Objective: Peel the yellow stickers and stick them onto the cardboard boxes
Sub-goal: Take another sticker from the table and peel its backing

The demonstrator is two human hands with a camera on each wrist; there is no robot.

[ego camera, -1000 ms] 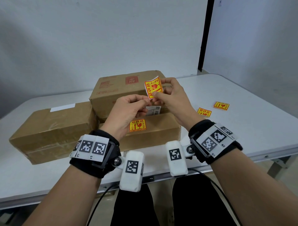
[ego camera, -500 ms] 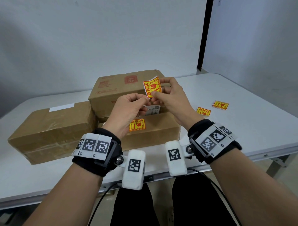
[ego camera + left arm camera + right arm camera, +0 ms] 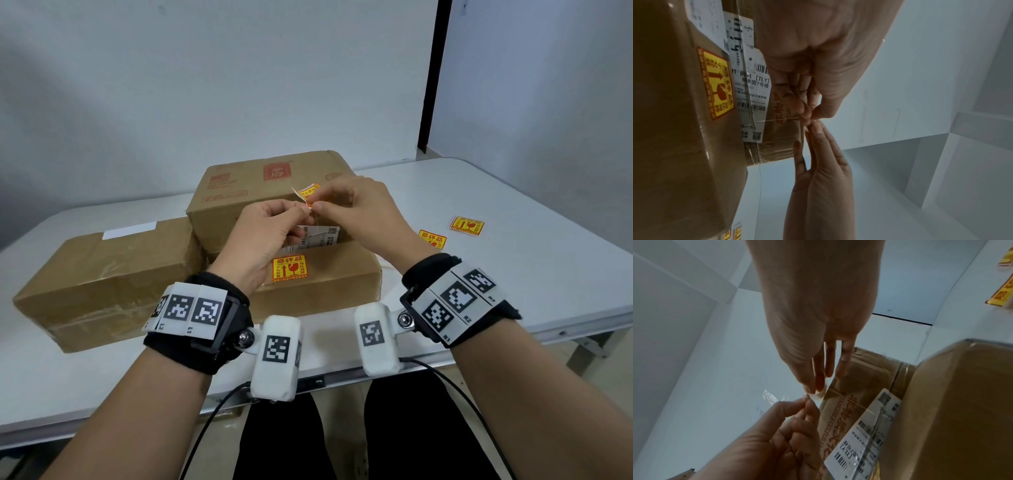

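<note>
Head view: both hands pinching yellow sticker [image 3: 306, 194], left hand [image 3: 265, 236] at backing corner, right hand [image 3: 356, 212] on top edge; thin, floppy, likely curls, best gripped by edges.

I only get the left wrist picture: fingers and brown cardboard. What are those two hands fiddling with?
Observer: A yellow sticker. The left hand and right hand each have a pinching grip on it, up in the air.
Visitor: I count two boxes. Is that all?
Observer: No, the head view shows a third box further left on the table, with a plain white label on top.
</note>
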